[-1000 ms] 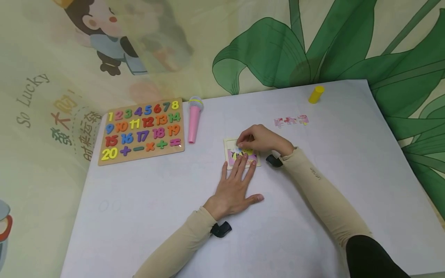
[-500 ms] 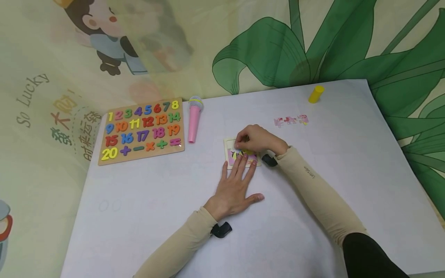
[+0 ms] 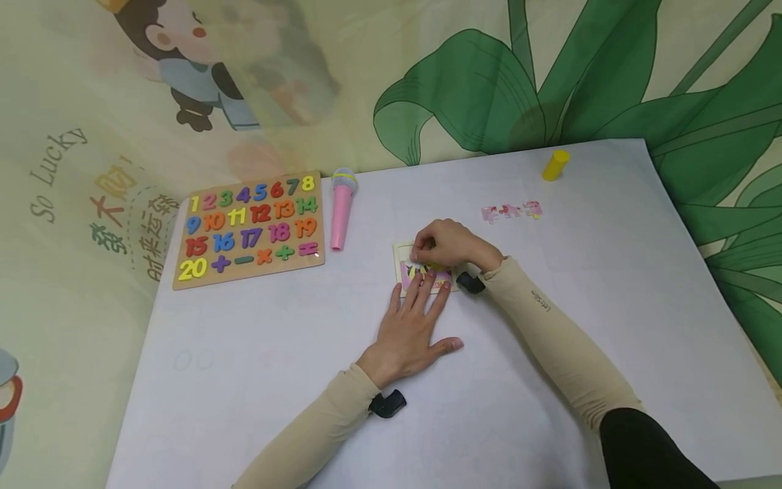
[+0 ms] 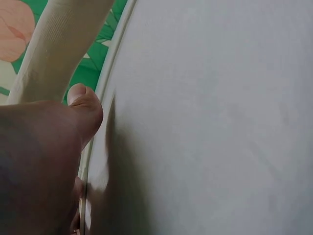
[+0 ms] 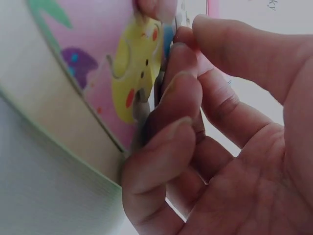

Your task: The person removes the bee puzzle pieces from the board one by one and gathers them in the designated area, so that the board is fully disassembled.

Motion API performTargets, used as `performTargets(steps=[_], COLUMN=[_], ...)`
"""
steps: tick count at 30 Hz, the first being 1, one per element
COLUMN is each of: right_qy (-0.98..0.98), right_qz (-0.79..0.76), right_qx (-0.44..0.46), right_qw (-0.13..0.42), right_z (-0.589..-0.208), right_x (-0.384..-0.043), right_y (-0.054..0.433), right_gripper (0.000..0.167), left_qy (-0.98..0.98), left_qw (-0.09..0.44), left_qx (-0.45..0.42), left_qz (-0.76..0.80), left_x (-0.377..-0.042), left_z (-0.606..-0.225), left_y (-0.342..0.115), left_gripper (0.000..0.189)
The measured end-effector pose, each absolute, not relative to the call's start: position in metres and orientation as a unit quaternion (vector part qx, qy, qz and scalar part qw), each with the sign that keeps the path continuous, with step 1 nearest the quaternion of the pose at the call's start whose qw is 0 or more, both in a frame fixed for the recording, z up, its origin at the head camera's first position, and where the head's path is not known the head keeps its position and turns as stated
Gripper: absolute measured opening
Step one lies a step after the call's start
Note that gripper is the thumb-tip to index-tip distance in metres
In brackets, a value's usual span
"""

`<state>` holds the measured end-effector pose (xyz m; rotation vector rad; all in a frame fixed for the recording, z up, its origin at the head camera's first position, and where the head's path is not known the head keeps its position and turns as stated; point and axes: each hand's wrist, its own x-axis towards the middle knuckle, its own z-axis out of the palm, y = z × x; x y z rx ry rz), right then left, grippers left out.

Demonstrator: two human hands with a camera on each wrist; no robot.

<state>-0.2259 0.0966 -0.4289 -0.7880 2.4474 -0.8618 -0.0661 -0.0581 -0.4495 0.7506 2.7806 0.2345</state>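
Note:
A small jigsaw puzzle in a pale frame (image 3: 398, 252) lies near the table's middle. Its pink picture with a yellow face (image 5: 139, 73) fills the lower part, close up in the right wrist view. My left hand (image 3: 404, 336) lies flat with fingers spread, fingertips resting on the puzzle's near edge; its thumb (image 4: 87, 110) sticks out to the side. Over the puzzle's upper left, my right hand (image 3: 451, 243) has thumb and forefinger together, pinching a puzzle piece mostly hidden by the fingers. Its other fingers (image 5: 161, 161) curl against the puzzle's surface.
Several loose pink puzzle pieces (image 3: 510, 212) lie in a row beyond the right hand. A yellow cylinder (image 3: 556, 166) stands at the back right. A pink toy microphone (image 3: 342, 214) and a wooden number board (image 3: 247, 231) lie at the left on the white table (image 3: 256, 353).
My right hand has shifted slightly left over the puzzle, its forearm following, and has almost stopped in the last half second. The left hand stays nearly still on the puzzle.

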Motion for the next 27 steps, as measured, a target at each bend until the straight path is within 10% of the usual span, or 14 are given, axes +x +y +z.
performTargets(steps=[27], right_qy=[0.884], right_qz=[-0.302], right_qx=[-0.282], right_qw=[0.219], right_z=[-0.4278], right_x=[-0.2246], right_y=[0.0930], right_gripper=[0.013], left_qy=[0.954], left_qw=[0.123], left_qx=[0.269], left_qz=[0.041], left_x=[-0.0694], left_z=[-0.4478], left_y=[-0.0593], left_gripper=[0.095])
